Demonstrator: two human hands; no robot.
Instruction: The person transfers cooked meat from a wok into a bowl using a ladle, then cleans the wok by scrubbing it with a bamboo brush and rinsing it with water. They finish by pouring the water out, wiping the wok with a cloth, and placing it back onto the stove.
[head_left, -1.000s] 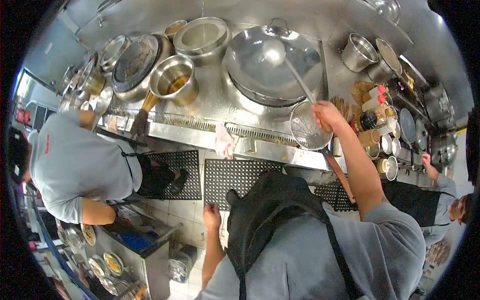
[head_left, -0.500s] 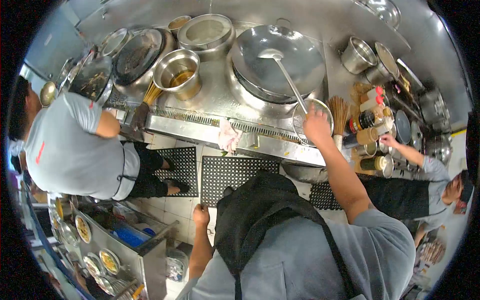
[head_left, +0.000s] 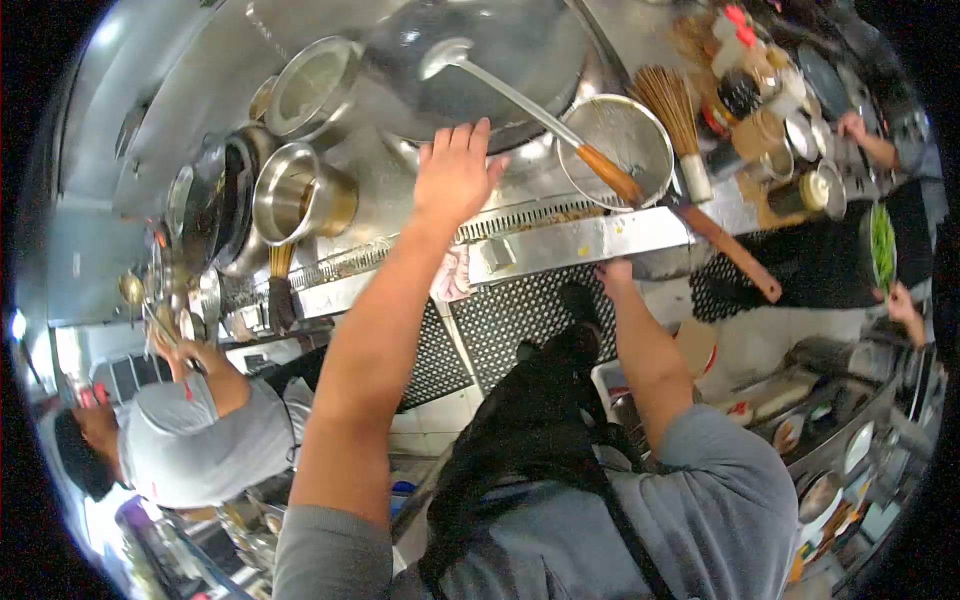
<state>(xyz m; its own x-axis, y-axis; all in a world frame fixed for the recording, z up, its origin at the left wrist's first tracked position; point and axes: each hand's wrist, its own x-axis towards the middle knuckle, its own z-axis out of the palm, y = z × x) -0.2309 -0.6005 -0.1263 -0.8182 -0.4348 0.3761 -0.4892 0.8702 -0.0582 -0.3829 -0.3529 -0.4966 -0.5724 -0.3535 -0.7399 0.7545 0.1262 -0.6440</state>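
Observation:
My left hand (head_left: 457, 172) is over the near rim of the large wok (head_left: 490, 85), its fingers stretched out and nothing visible in it. Inside the wok rests the head of a metal ladle (head_left: 505, 92), and its wooden handle lies across the round strainer (head_left: 640, 135) to the right. My right hand (head_left: 616, 274) is low at the front edge of the steel counter (head_left: 640, 229). Its fingers are partly hidden, so their grip is unclear. A pinkish cloth (head_left: 452, 274) hangs on the counter edge.
Left of the wok stand a steel pot (head_left: 290, 195) and a pot of liquid (head_left: 312, 88). On the right are a bamboo brush (head_left: 668, 105), bottles and a wooden handle (head_left: 735, 255) jutting past the edge. Co-workers stand on both sides, one holding a dish of greens (head_left: 882, 250).
My left hand has come up from beside my body to the wok's rim. My right hand has left the ladle's handle and dropped to the counter's front edge. The view has shifted.

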